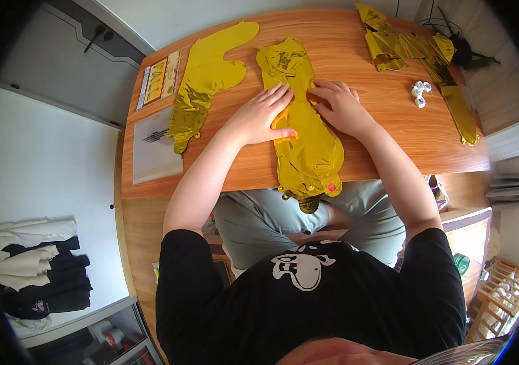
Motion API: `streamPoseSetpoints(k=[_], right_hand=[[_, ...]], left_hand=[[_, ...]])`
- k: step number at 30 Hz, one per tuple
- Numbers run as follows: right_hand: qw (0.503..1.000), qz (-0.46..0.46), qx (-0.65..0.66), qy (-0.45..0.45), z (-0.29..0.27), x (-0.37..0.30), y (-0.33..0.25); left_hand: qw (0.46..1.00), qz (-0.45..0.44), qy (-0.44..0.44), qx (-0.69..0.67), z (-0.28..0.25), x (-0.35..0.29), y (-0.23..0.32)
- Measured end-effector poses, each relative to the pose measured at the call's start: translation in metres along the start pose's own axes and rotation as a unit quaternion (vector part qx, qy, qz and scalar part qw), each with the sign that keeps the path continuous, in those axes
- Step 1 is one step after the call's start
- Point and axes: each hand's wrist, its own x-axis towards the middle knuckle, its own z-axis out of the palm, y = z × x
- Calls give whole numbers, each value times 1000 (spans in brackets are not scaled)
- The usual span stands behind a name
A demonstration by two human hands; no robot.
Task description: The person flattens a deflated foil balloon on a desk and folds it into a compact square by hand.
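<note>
A flat gold foil balloon lies lengthwise in front of me, its lower end hanging over the table's near edge. A small red spot shows near that end. My left hand lies on the balloon's left side with fingers stretched out and the thumb apart. Bright orange shows along the foil beside that thumb; whether it is a reflection or a separate thing I cannot tell. At the balloon's right edge rests my right hand, fingers slightly bent, thumb apart from them, fingertips touching the foil. Neither hand visibly grips anything.
Another flat gold foil balloon lies on the left of the wooden table, near a printed card and a clear plastic sleeve. At right are a crumpled gold foil piece, white ribbon rolls and a black stand.
</note>
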Motion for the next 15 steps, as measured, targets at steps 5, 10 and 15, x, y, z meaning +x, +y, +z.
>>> streamPoseSetpoints(k=[5, 10, 15], right_hand=[[1000, -1, 11, 22, -2, 0, 0], [989, -99, -42, 105, -13, -3, -18], [957, -282, 22, -57, -16, -14, -51]], left_hand=[[1000, -15, -9, 24, 5, 1, 0], [998, -28, -31, 49, 3, 3, 1], [999, -22, -19, 19, 2, 0, 1]])
